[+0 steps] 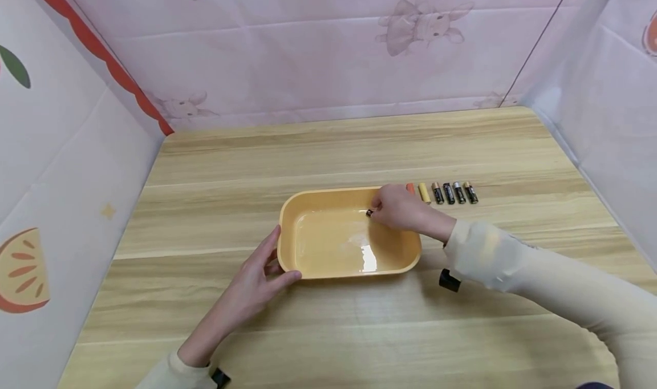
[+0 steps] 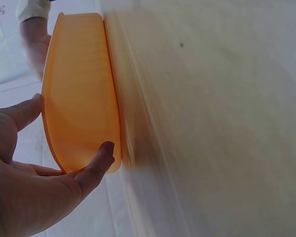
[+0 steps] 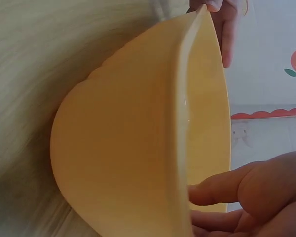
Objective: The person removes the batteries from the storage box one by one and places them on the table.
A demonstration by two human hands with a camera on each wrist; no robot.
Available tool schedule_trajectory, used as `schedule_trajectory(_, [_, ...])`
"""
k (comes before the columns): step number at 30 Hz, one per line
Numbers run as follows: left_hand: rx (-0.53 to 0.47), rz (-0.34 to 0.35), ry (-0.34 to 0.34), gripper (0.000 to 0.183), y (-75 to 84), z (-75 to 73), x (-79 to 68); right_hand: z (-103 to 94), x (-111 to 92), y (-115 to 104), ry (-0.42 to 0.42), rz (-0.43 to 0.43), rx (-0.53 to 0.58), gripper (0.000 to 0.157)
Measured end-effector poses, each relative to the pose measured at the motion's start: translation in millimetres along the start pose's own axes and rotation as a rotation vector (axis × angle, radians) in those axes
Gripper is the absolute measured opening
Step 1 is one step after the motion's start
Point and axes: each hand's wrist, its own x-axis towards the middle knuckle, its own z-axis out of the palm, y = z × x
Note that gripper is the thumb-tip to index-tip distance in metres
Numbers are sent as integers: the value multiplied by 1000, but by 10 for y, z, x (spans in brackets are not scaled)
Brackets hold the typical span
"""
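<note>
A yellow plastic basin [image 1: 328,275] sits on the wooden table. My left hand [image 1: 255,279] holds its left end, the thumb at the near rim and the fingers against the outside wall; the left wrist view shows this hand [image 2: 39,192] at the basin's corner. Inside the basin, near its far right side, my right hand [image 1: 402,207] pinches a small black battery [image 1: 369,213]. Only one end of that battery shows past the fingers. From the right wrist, the basin's wall [image 3: 118,133] hides the fingertips of the right hand [image 3: 256,197].
Behind the right hand, batteries stand in a row on the table: an orange one [image 1: 410,188], a yellow one [image 1: 424,193] and several black ones [image 1: 449,193]. Printed cloth [image 1: 328,64] walls in the table at the back and sides.
</note>
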Motion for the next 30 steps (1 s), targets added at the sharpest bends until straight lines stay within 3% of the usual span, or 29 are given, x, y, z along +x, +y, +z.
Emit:
schedule_trajectory(8, [-7,-12,0,97,0,-2,-6,145,69,27,7,-96,-70,39])
schedule_trajectory(15, [-27,-18,-3,98,5,-7,-1,201,56,9,47,-120,-169,49])
schedule_trajectory(25, [-14,-18,8,98,9,9,-4,246,45,27,18,-134,-150,40])
schedule_trajectory(30, [-3,-17,10,98,11,17,-7,213,38,42,-12,-171,-55,15])
